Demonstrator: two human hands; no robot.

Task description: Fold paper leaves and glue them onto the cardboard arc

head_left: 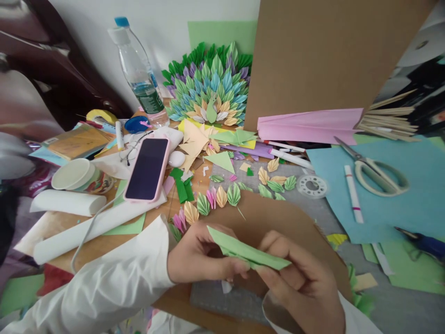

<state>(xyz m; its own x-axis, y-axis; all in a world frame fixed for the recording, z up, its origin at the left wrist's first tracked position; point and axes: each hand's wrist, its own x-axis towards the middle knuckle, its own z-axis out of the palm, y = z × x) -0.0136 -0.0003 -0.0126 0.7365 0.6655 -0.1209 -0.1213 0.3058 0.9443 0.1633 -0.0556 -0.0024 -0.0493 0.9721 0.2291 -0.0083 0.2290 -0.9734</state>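
Head camera showed a folded light-green paper strip (248, 253) held low at centre, above a brown cardboard sheet (278, 215). The left hand (198, 257) pinched one end and the right hand (302, 283) closed on the other, seemingly keeping the creased layers pressed together.

A narrow, light green paper strip (248, 253), folded lengthwise, slants from ten o'clock to four o'clock, pinched between the left hand (194, 257) and right hand (301, 280).
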